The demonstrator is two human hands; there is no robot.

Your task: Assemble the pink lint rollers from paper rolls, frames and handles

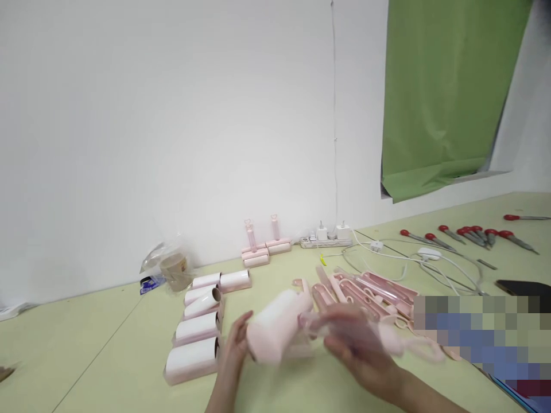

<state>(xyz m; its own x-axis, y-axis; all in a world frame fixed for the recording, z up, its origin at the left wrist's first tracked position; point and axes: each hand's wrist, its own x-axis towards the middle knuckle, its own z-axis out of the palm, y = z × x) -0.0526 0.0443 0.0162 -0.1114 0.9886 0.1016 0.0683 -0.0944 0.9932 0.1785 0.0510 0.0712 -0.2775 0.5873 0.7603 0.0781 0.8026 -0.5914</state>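
Observation:
A pink lint roller (pixel 275 327) with a white roll is between my hands, smeared by motion. My right hand (pixel 365 350) is closed around its pink handle, whose loop end sticks out to the right. At the roll's left end, my left hand (pixel 236 338) has its fingers bent against the edge; they seem to grip it. White rolls in pink covers (pixel 193 358) lie in a column to the left of my left hand. Pink handles and covers (pixel 374 292) are heaped behind my right hand.
Two assembled pink lint rollers (pixel 256 255) stand by the wall. A power strip (pixel 326 242) with plugs and cables (pixel 404 258) lies right of them. Several red-handled tools (pixel 451 234) are at far right. A tape roll (pixel 174 269) sits in a plastic bag at left.

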